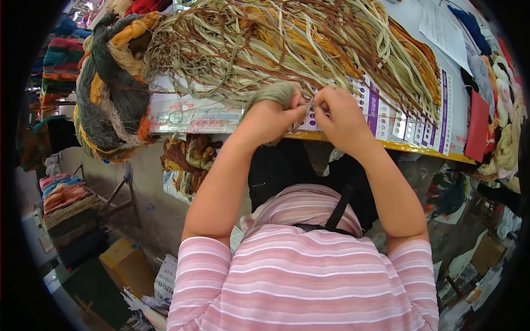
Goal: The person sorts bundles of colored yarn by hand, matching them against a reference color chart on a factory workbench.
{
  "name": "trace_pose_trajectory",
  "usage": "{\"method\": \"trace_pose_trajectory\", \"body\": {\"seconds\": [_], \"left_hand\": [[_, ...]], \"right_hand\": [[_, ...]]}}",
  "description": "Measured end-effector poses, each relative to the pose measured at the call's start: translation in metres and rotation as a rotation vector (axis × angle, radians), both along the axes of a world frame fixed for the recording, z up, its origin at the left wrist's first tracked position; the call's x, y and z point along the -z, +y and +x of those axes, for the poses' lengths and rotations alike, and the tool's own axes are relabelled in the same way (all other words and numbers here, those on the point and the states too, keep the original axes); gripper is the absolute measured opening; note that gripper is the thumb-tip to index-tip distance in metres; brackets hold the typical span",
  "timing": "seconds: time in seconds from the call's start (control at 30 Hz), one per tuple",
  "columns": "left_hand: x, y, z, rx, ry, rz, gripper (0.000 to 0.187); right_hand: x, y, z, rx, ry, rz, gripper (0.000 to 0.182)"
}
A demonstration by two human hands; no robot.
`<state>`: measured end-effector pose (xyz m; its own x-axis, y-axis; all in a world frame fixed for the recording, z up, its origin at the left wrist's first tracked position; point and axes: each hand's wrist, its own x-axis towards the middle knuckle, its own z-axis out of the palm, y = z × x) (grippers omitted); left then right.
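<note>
My left hand [274,118] is closed around a grey-green hank of yarn [270,95], which loops over its fingers at the table's front edge. Close beside it, my right hand [343,118] pinches thin strands of the yarn between thumb and fingers. The fingertips of both hands almost meet. Just beyond them lies a wide heap of loose yarn strands [237,52] in green, cream, brown and gold. Under the heap are printed cards [378,107] with purple bands and rows of holes.
Thick grey and orange hanks [107,83] hang over the table's left end. A red card [477,127] and more yarn bundles [502,94] lie at the right. Yarn [190,160] hangs below the edge. A cardboard box [128,267] stands on the floor at lower left.
</note>
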<state>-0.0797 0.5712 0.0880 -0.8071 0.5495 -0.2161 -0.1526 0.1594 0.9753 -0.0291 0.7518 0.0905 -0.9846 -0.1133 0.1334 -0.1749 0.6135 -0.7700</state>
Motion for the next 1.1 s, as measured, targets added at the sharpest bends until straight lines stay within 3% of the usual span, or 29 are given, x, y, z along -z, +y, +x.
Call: {"method": "trace_pose_trajectory", "body": {"seconds": [0.07,0.2,0.43,0.53,0.63,0.67,0.77,0.87,1.0,1.1], "left_hand": [[-0.002,-0.016,-0.006,-0.071,0.116,0.035,0.024],[-0.040,-0.054,-0.018,-0.213,-0.069,0.172,0.026],[-0.067,-0.099,-0.044,-0.226,-0.285,0.079,0.013],[-0.075,-0.097,-0.049,-0.149,-0.358,-0.090,0.008],[-0.083,-0.096,-0.048,0.165,-0.158,-0.466,0.013],[-0.081,-0.098,-0.049,0.200,-0.112,-0.640,0.022],[-0.081,-0.114,-0.059,0.423,-0.066,-0.351,0.023],[-0.058,-0.136,-0.051,0.131,-0.157,0.481,0.029],[-0.043,-0.134,-0.040,-0.001,-0.317,0.774,0.027],[-0.040,-0.124,-0.036,0.081,-0.460,0.865,0.027]], "right_hand": [[0.005,-0.003,0.003,-0.046,0.124,0.187,0.021],[0.003,-0.008,0.008,-0.046,0.228,0.403,0.029],[-0.001,-0.012,0.010,-0.032,0.186,0.493,0.030],[-0.003,-0.011,0.008,-0.047,0.147,0.497,0.031],[-0.008,-0.011,0.004,-0.072,0.101,0.516,0.032],[-0.011,-0.011,0.003,-0.086,0.082,0.532,0.033],[-0.019,-0.013,0.000,-0.112,0.026,0.573,0.040],[-0.020,-0.018,0.000,-0.100,0.009,0.627,0.050],[-0.016,-0.016,0.003,-0.090,-0.029,0.560,0.059],[-0.012,-0.013,0.005,-0.096,-0.030,0.506,0.061]]}}
